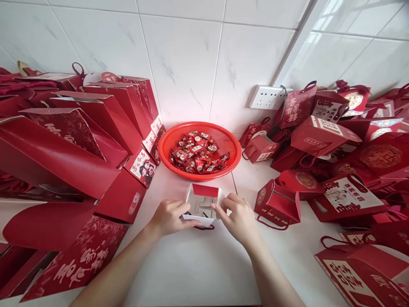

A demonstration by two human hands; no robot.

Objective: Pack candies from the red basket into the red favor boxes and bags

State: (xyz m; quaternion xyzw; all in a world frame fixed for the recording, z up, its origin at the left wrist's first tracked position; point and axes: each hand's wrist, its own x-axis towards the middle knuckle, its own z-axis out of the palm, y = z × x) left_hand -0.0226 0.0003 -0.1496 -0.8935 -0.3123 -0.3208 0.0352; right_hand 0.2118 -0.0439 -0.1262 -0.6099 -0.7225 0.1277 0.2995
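Note:
A small gift box (203,205) stands with its top open on the white table, its inside white and its far flap red. Interlocked bottom tabs show inside it, and a dark red cord lies at its near side. My left hand (169,215) grips the box's left wall, the thumb along the near edge. On the right wall is my right hand (236,215), its thumb over the rim and its fingers around the outside. Just beyond the box sits a red plastic basket (166,164) with many red-wrapped candies (200,151) in it.
Open red paper boxes (105,179) are stacked along the left. At the right, closed red gift boxes (322,134) with cord handles lie piled up, one red box (277,204) nearest my right hand. A white power socket (266,97) is on the tiled wall.

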